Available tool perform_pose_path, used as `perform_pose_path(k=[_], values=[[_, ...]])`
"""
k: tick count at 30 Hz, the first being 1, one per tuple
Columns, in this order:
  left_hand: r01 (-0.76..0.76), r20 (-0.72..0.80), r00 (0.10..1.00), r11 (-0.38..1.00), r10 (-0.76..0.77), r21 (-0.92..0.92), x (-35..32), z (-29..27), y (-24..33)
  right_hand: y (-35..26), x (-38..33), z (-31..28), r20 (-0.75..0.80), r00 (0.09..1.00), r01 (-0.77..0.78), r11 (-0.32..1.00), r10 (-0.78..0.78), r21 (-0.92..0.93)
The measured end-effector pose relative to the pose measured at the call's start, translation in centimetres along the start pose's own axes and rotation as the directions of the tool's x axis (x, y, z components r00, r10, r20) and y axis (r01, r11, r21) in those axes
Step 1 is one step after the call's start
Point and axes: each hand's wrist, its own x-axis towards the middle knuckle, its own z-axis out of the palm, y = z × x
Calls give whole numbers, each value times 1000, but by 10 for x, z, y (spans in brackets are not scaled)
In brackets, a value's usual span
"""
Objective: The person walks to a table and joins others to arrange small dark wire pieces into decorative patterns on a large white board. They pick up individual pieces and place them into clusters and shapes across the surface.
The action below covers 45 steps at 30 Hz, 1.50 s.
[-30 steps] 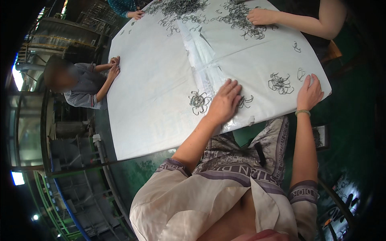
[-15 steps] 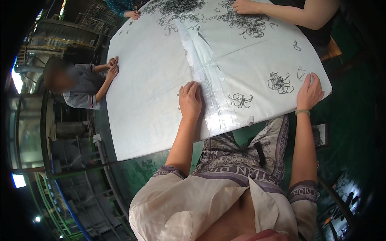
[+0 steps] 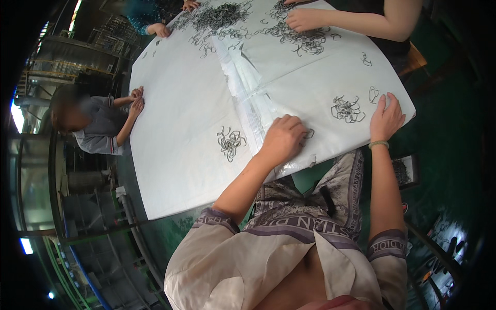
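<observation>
My left hand [image 3: 285,137] reaches over the white table [image 3: 181,139], its fingers curled down on a small cluster of dark wire hooks [image 3: 310,133]. Most of that cluster is hidden under the hand. Left of my forearm lies another heap of wire hooks [image 3: 230,143]. My right hand [image 3: 387,120] rests at the table's right edge, fingers stretched and thumb apart, holding nothing. Just left of it are a looser heap of hooks [image 3: 347,109] and a pair of single hooks [image 3: 373,94].
A large pile of hooks [image 3: 222,18] covers the far side, with another pile [image 3: 310,41] by a co-worker's hand [image 3: 305,20]. Another co-worker's hands [image 3: 136,101] meet at the left edge. Clear tape [image 3: 250,111] runs down the table's middle. A box [image 3: 404,171] stands below.
My left hand has moved right across the tape onto the small cluster, uncovering the heap on the left. My right hand stays at the table edge. The view has shifted slightly.
</observation>
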Motion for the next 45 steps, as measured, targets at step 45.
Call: perform_pose_path(k=[45], values=[[455, 158, 890, 835, -427, -309, 110, -42, -92, 0, 1, -3, 1, 1000, 28, 999, -28, -19]])
